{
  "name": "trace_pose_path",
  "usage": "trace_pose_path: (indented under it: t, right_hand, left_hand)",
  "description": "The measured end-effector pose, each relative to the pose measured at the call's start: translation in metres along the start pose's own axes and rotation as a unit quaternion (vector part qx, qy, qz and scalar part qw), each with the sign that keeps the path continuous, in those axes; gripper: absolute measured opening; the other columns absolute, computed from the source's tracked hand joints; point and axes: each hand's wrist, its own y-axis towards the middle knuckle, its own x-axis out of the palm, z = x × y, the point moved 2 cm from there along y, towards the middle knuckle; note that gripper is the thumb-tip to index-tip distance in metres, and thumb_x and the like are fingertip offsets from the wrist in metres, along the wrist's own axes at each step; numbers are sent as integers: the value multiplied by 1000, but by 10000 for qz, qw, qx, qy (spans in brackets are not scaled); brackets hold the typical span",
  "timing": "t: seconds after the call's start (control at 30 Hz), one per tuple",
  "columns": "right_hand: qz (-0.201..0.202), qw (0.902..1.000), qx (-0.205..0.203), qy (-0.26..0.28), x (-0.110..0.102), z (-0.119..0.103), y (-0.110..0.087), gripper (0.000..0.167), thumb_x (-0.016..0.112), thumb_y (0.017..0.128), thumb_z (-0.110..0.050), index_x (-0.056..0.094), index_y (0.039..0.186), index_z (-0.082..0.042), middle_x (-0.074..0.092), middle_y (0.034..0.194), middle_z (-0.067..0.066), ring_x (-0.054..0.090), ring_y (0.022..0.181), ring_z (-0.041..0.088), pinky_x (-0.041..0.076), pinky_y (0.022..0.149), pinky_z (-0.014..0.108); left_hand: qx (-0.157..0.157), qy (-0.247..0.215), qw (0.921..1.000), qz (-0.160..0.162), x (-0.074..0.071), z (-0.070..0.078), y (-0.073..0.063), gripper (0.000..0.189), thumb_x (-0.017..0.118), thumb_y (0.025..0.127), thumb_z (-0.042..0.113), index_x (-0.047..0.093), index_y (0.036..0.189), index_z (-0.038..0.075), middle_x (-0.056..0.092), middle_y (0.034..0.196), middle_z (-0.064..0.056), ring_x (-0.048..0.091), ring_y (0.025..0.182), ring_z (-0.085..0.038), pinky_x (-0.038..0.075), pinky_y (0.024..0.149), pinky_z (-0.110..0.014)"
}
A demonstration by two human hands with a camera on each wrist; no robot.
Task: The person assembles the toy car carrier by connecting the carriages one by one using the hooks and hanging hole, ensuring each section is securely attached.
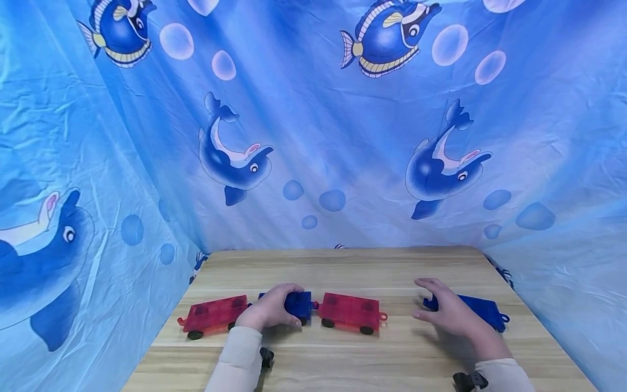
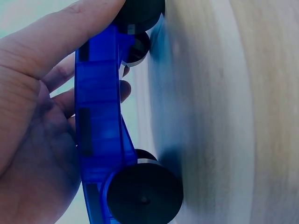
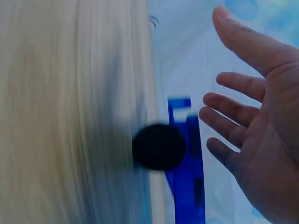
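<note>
My left hand [image 1: 270,309] grips a blue toy train car [image 1: 301,305] with black wheels, thumb on the near side and fingers on the far side. In the left wrist view the translucent blue body [image 2: 97,93] lies between thumb and fingers. A red car [image 1: 215,313] stands to its left and another red car [image 1: 349,309] to its right, their couplings meeting the blue car's ends. My right hand [image 1: 454,314] is spread over the near side of a second blue car [image 1: 480,310], holding nothing. The right wrist view shows those fingers apart from the second blue car [image 3: 189,186].
All the cars stand on a light wood-grain table [image 1: 323,370]. Blue cloth [image 1: 313,136] printed with dolphins and fish hangs behind the table and along both sides. A black wrist camera [image 1: 469,381] sits by the right sleeve.
</note>
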Motion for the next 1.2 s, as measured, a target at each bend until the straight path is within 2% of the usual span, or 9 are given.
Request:
trace_pose_path:
  t: [0.27,0.47,0.63,0.77,0.9,1.03,1.2]
  right_hand:
    - [224,9984,351,-371,-12,29,-12,92,85,86,-50,48,154,-1,40,158,28,38,140,59,38,102,76]
    - [22,9975,512,-484,-9,36,-14,93,80,87,-58,50,152,0,46,153,29,34,138,63,33,103,79]
    - [-111,9976,466,-502,-6,39,-14,84,82,89,-45,50,152,1,46,153,31,28,140,67,23,109,80]
    - [-218,9972,487,-530,-6,39,-14,80,80,92,-38,47,154,2,44,153,33,28,141,66,20,110,80]
    - [-276,9958,570,-667,-6,40,-14,81,77,95,-42,45,156,0,42,155,33,28,141,65,24,108,80]
    - [-150,9941,602,-890,-6,40,-13,85,78,92,-50,48,155,-2,47,153,30,38,138,61,31,105,79]
    - [-43,9934,634,-951,-3,38,-11,87,81,88,-53,50,153,-3,50,151,29,42,137,57,31,106,78]
  left_hand:
    - [14,-10,10000,57,-1,-2,-1,83,99,73,27,60,145,14,58,145,-13,55,129,-40,48,102,-63]
    - [3,32,10000,56,-2,-4,-1,83,99,73,29,59,145,15,58,145,-12,55,130,-38,49,103,-61]
    - [29,54,10000,41,-3,-4,0,83,98,74,29,59,145,14,58,144,-12,55,129,-39,49,102,-62]
    - [22,54,10000,60,-2,-4,-1,83,99,74,28,59,145,13,58,144,-13,55,129,-40,48,103,-62]
    - [70,91,9999,85,-2,-4,-1,84,99,74,28,58,145,11,58,144,-14,55,129,-40,48,102,-63]
    - [116,138,9998,120,-2,-4,0,85,99,73,32,58,146,14,58,142,-12,55,128,-40,49,100,-64]
    - [41,293,9993,248,-1,-4,1,85,96,75,41,58,148,21,56,145,-8,51,132,-39,50,97,-65]
